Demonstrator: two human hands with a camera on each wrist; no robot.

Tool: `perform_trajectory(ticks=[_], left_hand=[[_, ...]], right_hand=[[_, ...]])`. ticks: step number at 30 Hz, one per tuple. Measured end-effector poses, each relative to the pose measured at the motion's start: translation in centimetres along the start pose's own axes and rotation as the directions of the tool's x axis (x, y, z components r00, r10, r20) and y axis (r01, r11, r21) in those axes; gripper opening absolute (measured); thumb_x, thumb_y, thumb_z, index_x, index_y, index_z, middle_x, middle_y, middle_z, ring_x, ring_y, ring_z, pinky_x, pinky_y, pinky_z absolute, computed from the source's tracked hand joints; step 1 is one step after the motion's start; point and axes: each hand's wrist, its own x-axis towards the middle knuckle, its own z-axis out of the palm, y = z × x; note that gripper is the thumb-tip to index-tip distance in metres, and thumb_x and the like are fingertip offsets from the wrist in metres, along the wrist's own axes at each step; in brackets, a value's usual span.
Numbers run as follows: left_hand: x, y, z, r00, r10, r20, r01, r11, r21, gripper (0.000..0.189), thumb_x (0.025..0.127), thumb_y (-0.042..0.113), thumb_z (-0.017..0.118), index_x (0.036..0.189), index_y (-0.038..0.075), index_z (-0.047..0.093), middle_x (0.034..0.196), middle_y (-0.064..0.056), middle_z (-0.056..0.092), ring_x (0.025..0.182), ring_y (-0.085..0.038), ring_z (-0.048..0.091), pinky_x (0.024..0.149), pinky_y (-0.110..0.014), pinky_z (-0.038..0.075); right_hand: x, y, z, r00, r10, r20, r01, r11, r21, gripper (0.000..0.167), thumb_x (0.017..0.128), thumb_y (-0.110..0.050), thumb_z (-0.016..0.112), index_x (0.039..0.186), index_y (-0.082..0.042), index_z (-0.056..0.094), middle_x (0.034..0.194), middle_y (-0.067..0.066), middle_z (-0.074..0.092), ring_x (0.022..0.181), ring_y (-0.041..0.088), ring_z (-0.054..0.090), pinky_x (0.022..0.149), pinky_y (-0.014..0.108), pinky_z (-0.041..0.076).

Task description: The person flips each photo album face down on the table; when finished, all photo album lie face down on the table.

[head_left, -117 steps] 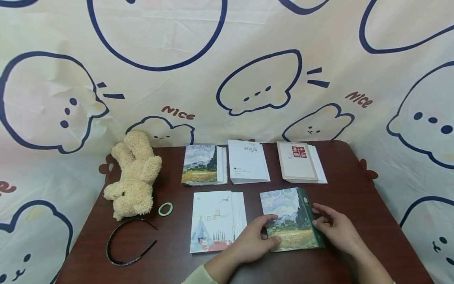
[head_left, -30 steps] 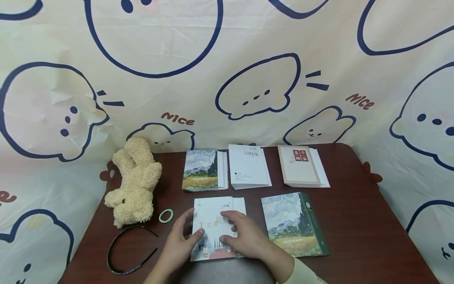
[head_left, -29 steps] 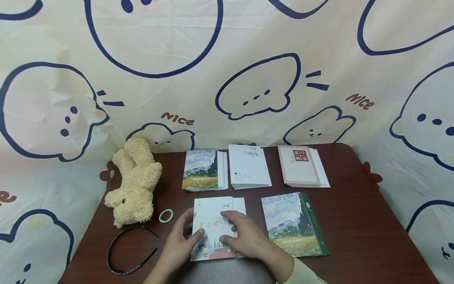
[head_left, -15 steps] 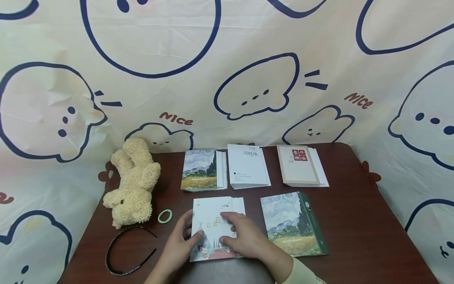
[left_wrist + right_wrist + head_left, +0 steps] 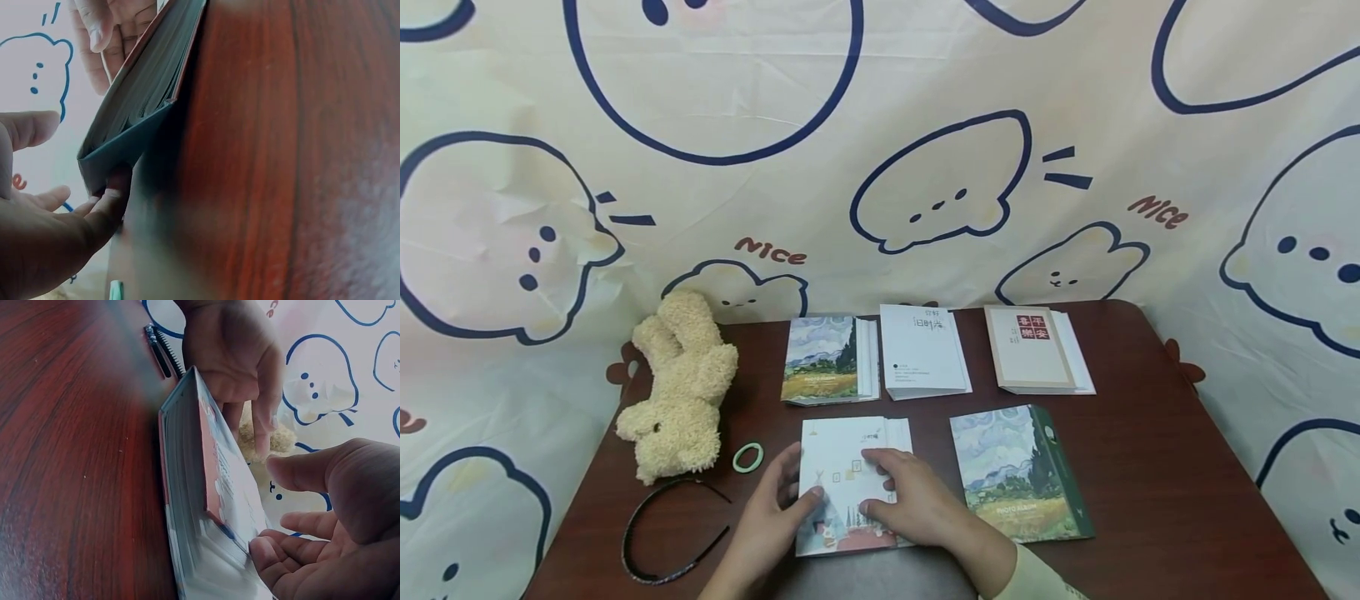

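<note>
A photo album with a pale cover, a tent drawing and a pink lower edge (image 5: 842,446) lies at the front middle of the table. Its pages and back cover stick out on the right. My left hand (image 5: 767,512) is at its left edge; in the left wrist view the fingers (image 5: 112,200) touch the spine, and the thumb is raised off the cover. My right hand (image 5: 917,500) rests fingertips on the cover; in the right wrist view those fingers (image 5: 265,550) meet the cover's free edge, the thumb apart from it.
A green-spined landscape album (image 5: 1018,475) lies to the right. Behind stand a smaller landscape album (image 5: 820,362), a white album (image 5: 921,358) and a beige one with red print (image 5: 1030,350). At left are a plush toy (image 5: 681,392), a green ring (image 5: 748,457) and a black headband (image 5: 628,542).
From the landscape album at right, both hands have moved to the tent-drawing album. Over the last half second this album has slid slightly left and nearer, with the hands on it.
</note>
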Motion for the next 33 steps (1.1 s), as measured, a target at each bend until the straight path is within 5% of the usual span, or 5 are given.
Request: perform_trajectory(ticks=[19,33], left_hand=[[-1.1,1.6,-2.2,0.997,0.061,0.042,-0.060,0.998,-0.025,0.071,0.101,0.022,0.070,0.161,0.013,0.035,0.155,-0.021,0.047,0.134,-0.043,0.052,0.102,-0.052,0.052],[-1.6,2.9,-2.9,0.995,0.081,0.061,-0.073,0.991,-0.116,0.054,0.103,0.002,0.058,0.155,0.012,0.048,0.147,-0.017,0.056,0.134,-0.032,0.054,0.100,-0.033,0.051]], right_hand=[[-0.2,-0.3,-0.3,0.999,-0.037,0.005,0.037,0.995,0.088,0.062,0.094,-0.034,0.077,0.149,-0.016,0.054,0.133,0.004,0.063,0.105,0.018,0.067,0.088,0.035,0.055],[-0.4,-0.5,-0.8,0.995,-0.104,0.007,0.099,0.960,0.262,0.060,0.096,-0.027,0.076,0.149,-0.010,0.054,0.132,0.008,0.061,0.108,0.025,0.066,0.095,0.032,0.056]])
